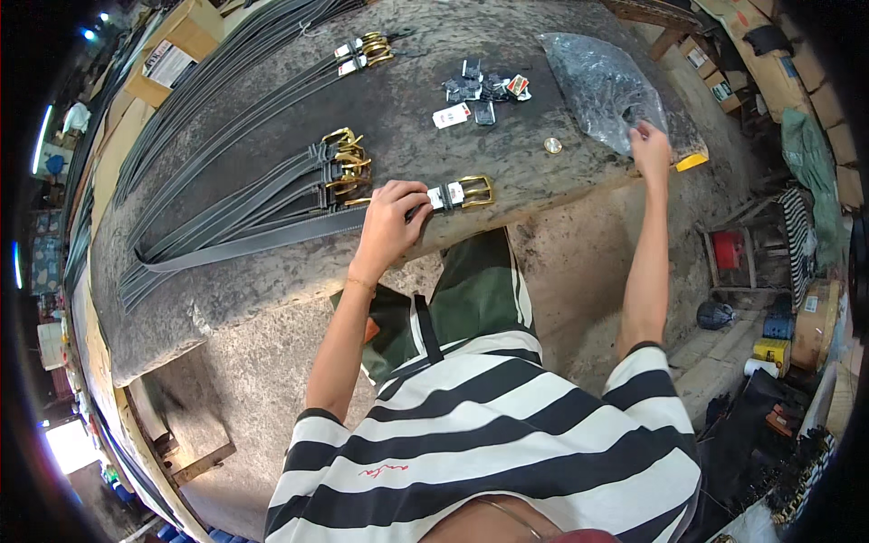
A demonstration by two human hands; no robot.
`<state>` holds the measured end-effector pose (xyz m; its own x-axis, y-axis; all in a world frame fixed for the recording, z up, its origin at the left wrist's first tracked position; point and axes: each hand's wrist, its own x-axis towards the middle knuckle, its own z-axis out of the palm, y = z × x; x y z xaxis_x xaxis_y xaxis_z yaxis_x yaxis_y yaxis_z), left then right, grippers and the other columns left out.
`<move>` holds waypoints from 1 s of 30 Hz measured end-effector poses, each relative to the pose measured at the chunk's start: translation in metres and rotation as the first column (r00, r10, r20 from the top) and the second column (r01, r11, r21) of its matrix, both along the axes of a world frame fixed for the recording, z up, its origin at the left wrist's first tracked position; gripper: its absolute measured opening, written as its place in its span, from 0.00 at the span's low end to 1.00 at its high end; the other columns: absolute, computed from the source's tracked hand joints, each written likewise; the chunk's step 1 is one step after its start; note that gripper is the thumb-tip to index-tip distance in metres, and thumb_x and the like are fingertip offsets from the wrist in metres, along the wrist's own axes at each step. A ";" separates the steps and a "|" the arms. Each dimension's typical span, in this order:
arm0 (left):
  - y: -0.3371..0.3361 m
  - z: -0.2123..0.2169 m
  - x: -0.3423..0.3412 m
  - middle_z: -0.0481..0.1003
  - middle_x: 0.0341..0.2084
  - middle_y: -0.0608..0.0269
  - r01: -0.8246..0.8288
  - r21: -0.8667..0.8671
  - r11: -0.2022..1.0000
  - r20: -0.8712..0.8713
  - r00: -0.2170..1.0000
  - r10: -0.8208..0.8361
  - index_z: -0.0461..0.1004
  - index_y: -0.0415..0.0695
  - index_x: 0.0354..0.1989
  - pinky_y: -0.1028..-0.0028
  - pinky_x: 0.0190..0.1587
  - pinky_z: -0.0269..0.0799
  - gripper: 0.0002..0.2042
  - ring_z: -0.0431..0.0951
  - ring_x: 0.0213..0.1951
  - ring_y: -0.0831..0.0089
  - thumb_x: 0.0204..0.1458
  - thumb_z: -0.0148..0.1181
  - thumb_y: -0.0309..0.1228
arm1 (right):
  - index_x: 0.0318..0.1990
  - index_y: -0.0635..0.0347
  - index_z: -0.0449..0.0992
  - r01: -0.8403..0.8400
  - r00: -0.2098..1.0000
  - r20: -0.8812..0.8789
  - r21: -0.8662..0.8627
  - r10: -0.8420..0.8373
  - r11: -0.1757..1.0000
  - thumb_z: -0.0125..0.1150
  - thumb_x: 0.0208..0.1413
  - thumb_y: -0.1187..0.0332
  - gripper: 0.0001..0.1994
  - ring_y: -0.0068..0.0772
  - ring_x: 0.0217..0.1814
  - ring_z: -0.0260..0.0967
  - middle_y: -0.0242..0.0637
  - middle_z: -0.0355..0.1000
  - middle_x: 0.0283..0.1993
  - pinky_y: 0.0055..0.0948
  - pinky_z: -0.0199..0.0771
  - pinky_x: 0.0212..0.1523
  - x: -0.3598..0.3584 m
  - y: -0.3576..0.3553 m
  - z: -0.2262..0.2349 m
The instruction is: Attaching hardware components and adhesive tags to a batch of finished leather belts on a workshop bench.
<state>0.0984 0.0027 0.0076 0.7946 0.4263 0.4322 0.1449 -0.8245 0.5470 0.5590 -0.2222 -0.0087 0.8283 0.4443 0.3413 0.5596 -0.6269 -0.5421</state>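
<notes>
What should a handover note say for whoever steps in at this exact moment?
Left hand: pressing down on a dark belt at the bench edge, beside its gold buckle and white tag.
Right hand: fingers on the clear plastic bag.
Done: buckled belts lie stacked to the left.
Left: loose tags and clips remain unused; one coin-like piece lies nearby.

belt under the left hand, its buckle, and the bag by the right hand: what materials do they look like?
Dark grey strap belt under the left hand: looks like leather or a synthetic lookalike, matte, with stitched edge lines; can't tell which. Its rectangular gold-coloured buckle: metal, polished, going by the bright glints. Crumpled clear bag at the right hand: thin plastic film, glossy, see-through and wrinkled.
</notes>
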 end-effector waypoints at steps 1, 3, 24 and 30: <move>0.001 -0.002 -0.003 0.81 0.41 0.61 -0.017 -0.001 1.000 -0.008 1.000 0.017 0.82 0.39 0.34 0.62 0.50 0.70 0.06 0.78 0.46 0.60 0.49 0.69 0.26 | 0.55 0.70 0.79 -0.006 1.000 0.003 0.009 0.006 1.000 0.66 0.59 0.58 0.24 0.46 0.51 0.80 0.53 0.81 0.50 0.37 0.77 0.53 0.001 0.016 0.003; 0.000 -0.002 -0.005 0.81 0.41 0.62 -0.035 -0.011 0.999 -0.027 0.999 0.035 0.81 0.40 0.35 0.62 0.50 0.70 0.06 0.78 0.47 0.60 0.51 0.68 0.27 | 0.55 0.72 0.78 0.032 0.993 -0.114 -0.088 -0.042 0.996 0.71 0.53 0.52 0.31 0.47 0.52 0.80 0.54 0.81 0.50 0.38 0.76 0.54 0.003 0.044 0.006; -0.005 -0.002 0.005 0.79 0.40 0.62 -0.025 0.017 1.000 0.034 0.999 0.024 0.79 0.42 0.35 0.63 0.47 0.70 0.06 0.77 0.45 0.60 0.49 0.67 0.24 | 0.45 0.65 0.84 0.311 0.949 -0.037 -0.028 -0.312 0.950 0.64 0.60 0.63 0.14 0.39 0.39 0.81 0.48 0.82 0.35 0.35 0.77 0.42 -0.113 -0.045 0.107; -0.078 0.076 0.045 0.81 0.37 0.55 0.042 -0.333 0.942 0.393 0.914 0.099 0.80 0.38 0.46 0.68 0.44 0.76 0.12 0.81 0.40 0.64 0.52 0.68 0.23 | 0.50 0.69 0.81 0.195 0.816 -0.532 0.620 0.225 0.760 0.68 0.62 0.69 0.14 0.19 0.29 0.73 0.37 0.81 0.35 0.19 0.70 0.29 -0.187 -0.075 0.079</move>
<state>0.1435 -0.0752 0.0835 0.5700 0.6187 0.5406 -0.1226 -0.5866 0.8006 0.3724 -0.2976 0.0703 0.9482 0.3162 0.0313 0.0397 -0.0202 -0.9990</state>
